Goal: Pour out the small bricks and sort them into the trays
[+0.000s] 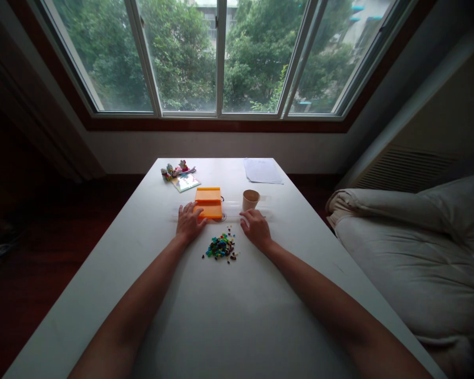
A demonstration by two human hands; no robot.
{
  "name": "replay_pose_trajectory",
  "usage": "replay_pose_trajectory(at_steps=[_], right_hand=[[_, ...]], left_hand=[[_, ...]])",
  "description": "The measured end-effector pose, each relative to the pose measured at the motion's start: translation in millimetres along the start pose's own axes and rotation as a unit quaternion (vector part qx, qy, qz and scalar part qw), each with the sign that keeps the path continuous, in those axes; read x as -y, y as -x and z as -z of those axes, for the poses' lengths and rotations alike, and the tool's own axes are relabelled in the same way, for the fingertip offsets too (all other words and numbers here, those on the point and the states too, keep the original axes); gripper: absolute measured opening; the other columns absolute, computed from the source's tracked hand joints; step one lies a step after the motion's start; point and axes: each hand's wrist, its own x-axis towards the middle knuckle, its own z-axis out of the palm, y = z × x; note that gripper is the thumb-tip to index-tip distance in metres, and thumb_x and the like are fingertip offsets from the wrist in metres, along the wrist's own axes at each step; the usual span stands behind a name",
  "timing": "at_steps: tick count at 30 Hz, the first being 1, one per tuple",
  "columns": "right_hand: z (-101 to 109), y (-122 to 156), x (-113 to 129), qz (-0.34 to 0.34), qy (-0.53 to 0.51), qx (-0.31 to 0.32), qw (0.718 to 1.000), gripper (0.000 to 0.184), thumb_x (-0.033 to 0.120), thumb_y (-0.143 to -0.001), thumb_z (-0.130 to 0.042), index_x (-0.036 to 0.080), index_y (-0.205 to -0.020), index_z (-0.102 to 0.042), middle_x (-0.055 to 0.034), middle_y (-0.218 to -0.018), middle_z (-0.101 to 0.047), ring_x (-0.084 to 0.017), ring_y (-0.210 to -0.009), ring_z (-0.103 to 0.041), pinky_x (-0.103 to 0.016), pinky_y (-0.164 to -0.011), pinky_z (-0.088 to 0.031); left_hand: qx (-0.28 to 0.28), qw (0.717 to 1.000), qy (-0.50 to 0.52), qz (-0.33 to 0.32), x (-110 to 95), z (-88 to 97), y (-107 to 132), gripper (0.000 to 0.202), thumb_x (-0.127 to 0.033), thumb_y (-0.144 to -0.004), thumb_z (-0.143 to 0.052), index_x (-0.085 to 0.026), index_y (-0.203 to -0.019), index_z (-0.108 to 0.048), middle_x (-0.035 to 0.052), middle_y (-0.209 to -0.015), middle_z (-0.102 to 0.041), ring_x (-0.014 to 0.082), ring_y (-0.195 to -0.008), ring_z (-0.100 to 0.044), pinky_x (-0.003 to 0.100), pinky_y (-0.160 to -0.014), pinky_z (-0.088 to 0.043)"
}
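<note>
A bright orange plastic tray or case (208,210) lies on the table, on or against a clear plastic piece (232,208) whose outline is faint. My left hand (189,223) rests at the tray's left side, fingers spread, thumb towards its lower edge. My right hand (256,227) lies on the clear plastic's near edge, just in front of a brown paper cup (250,199); its thumb and forefinger are apart, the other fingers bent. Neither hand visibly holds anything. Between my forearms sits a heap of small coloured bricks (220,246), with several loose pieces around it.
On the white table (225,316), small colourful figures (177,169) and a shiny card (186,181) lie at the far left. White paper sheets (263,171) lie at the far right. A padded grey sofa (403,252) stands to the right, and a window (221,58) is ahead.
</note>
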Motion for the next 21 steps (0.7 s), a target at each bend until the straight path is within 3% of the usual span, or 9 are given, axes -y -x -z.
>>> replay_pose_trajectory(at_steps=[4,9,12,16,21], right_hand=[[-11,-9,12,0.014,0.034,0.053,0.998,0.047,0.034,-0.094,-0.051,0.024,-0.141,-0.051,-0.0121,-0.114,-0.061,-0.028,-0.103,-0.057,-0.037,-0.087,-0.048],[-18,-12,14,0.015,0.069,0.061,0.996,0.042,0.031,-0.095,-0.051,0.022,-0.136,-0.053,-0.0135,-0.113,-0.061,-0.029,-0.105,-0.058,-0.036,-0.085,-0.048],[-13,-14,14,0.009,0.087,0.074,0.993,0.040,0.030,-0.097,-0.049,0.023,-0.136,-0.052,-0.0129,-0.114,-0.062,-0.028,-0.104,-0.059,-0.035,-0.083,-0.049],[-1,-25,24,-0.015,0.134,0.140,0.981,0.043,0.034,-0.099,-0.047,0.025,-0.141,-0.044,-0.0118,-0.119,-0.060,-0.025,-0.101,-0.061,-0.033,-0.080,-0.050],[6,-46,40,0.025,0.174,0.175,0.969,0.053,0.036,-0.098,-0.050,0.025,-0.147,-0.035,-0.0144,-0.146,-0.043,-0.026,-0.110,-0.061,-0.033,-0.081,-0.053]], left_hand=[[-0.002,1.000,0.007,-0.013,2,2.7,1,0.035,-0.039,-0.089,-0.058,-0.025,-0.120,-0.066,0.0088,-0.148,-0.048,0.0311,-0.141,-0.036,0.056,-0.122,-0.019],[-0.005,1.000,0.011,-0.027,2,3.5,5,0.034,-0.038,-0.088,-0.058,-0.025,-0.120,-0.066,0.0085,-0.146,-0.049,0.0302,-0.139,-0.039,0.053,-0.120,-0.024],[-0.009,0.999,0.022,-0.047,1,2.0,6,0.035,-0.037,-0.088,-0.059,-0.024,-0.120,-0.065,0.0093,-0.146,-0.048,0.0305,-0.138,-0.039,0.053,-0.120,-0.026],[-0.018,0.998,0.033,-0.054,3,-0.3,6,0.035,-0.035,-0.088,-0.059,-0.023,-0.120,-0.065,0.0104,-0.144,-0.050,0.0308,-0.135,-0.041,0.052,-0.118,-0.029],[-0.028,0.997,0.046,-0.063,5,-2.2,5,0.033,-0.031,-0.086,-0.062,-0.024,-0.118,-0.066,0.0098,-0.143,-0.050,0.0320,-0.134,-0.043,0.055,-0.117,-0.029]])
